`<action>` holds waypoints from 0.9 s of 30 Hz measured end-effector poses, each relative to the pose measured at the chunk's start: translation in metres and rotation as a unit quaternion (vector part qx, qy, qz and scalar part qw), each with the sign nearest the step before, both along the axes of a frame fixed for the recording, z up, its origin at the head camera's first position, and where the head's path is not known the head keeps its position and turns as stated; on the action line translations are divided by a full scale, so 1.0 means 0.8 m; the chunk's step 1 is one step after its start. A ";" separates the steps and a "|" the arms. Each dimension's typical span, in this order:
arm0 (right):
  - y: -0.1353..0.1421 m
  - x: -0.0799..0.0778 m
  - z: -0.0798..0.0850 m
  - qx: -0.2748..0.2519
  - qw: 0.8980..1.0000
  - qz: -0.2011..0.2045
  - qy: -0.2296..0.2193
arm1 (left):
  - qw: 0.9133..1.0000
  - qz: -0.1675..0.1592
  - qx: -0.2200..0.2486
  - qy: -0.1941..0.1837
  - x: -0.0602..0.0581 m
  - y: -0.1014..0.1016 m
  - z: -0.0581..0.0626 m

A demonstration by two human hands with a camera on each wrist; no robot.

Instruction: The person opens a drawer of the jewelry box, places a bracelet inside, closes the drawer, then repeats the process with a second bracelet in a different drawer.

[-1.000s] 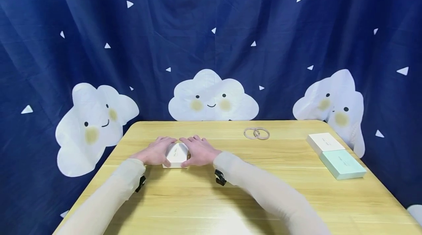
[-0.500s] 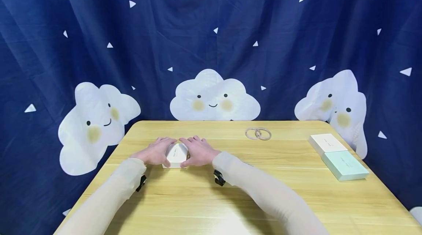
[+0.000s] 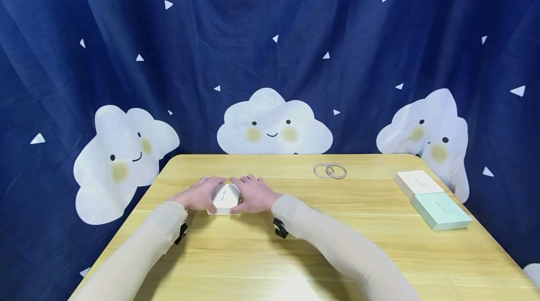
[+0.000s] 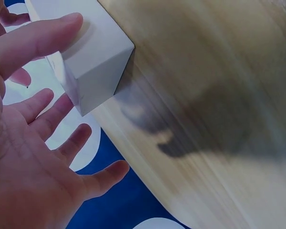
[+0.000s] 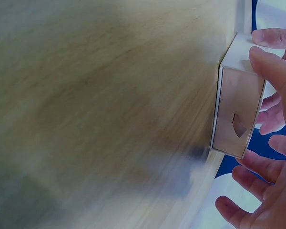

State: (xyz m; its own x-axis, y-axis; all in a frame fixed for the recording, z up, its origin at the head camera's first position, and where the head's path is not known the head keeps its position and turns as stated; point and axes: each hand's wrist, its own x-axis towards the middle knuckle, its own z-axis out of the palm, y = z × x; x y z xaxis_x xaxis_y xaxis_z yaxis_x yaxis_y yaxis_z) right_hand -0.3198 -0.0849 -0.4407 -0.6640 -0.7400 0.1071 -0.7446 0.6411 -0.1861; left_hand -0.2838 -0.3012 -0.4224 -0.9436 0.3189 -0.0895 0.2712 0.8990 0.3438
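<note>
A small white drawer box (image 3: pixel 226 196) with fine lettering on top sits on the table, left of the middle. From its left side my left hand (image 3: pixel 197 195) holds it, the thumb (image 4: pixel 62 36) against the near face and the fingers toward the far side. My right hand (image 3: pixel 256 195) grips the opposite end the same way, thumb near and fingers beyond. In the right wrist view the box's tan end panel (image 5: pixel 237 107) shows a small tab. Part of the box's sides is hidden by the hands.
Two overlapping pinkish rings (image 3: pixel 329 170) lie near the table's back edge. Toward the right edge, a white box (image 3: pixel 417 183) touches a mint-green box (image 3: pixel 440 209). A dark blue curtain (image 3: pixel 270 48) with clouds hangs behind the wooden table (image 3: pixel 253 263).
The head view has shifted very slightly. Hands and box stay in the same place on the table.
</note>
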 end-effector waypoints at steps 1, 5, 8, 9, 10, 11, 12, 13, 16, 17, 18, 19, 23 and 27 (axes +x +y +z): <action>0.000 0.000 0.001 0.000 1.000 0.000 0.001 | 1.000 0.001 0.002 0.000 0.000 0.000 0.001; 0.001 0.000 0.002 -0.001 1.000 0.000 0.003 | 1.000 0.007 0.003 -0.004 0.000 0.001 0.003; 0.001 -0.001 0.001 0.001 1.000 0.000 0.005 | 1.000 0.011 0.004 -0.007 0.001 0.001 0.004; 0.001 -0.001 0.000 0.001 1.000 0.000 0.005 | 1.000 0.012 0.004 -0.008 0.001 0.001 0.003; 0.002 -0.001 0.000 0.001 1.000 0.000 0.004 | 1.000 0.015 0.004 -0.010 0.001 0.001 0.003; 0.002 -0.001 -0.001 0.000 1.000 0.000 0.003 | 1.000 0.016 0.009 -0.013 0.002 0.001 0.002; 0.003 0.000 -0.001 -0.001 1.000 0.001 0.002 | 1.000 0.016 0.014 -0.016 0.002 0.000 0.001; 0.004 0.000 -0.001 -0.002 1.000 0.001 0.001 | 1.000 0.016 0.019 -0.018 0.002 0.000 0.002; 0.008 0.001 0.000 -0.007 1.000 0.003 -0.002 | 0.999 0.016 0.043 -0.029 0.002 0.001 0.003; 0.009 0.001 0.001 -0.008 1.000 0.004 -0.004 | 0.998 0.015 0.053 -0.031 0.002 0.001 0.005; 0.011 0.002 0.001 -0.008 1.000 0.004 -0.003 | 0.997 0.017 0.062 -0.034 0.002 0.002 0.006; 0.013 0.003 0.002 -0.009 1.000 0.004 -0.004 | 0.997 0.021 0.069 -0.035 0.002 0.004 0.008; 0.024 0.004 0.003 -0.005 1.000 0.001 -0.005 | 0.996 0.046 0.066 -0.026 0.000 0.011 0.011; 0.037 0.006 0.003 -0.006 1.000 -0.004 -0.017 | 0.997 0.070 0.011 0.017 -0.001 0.023 0.007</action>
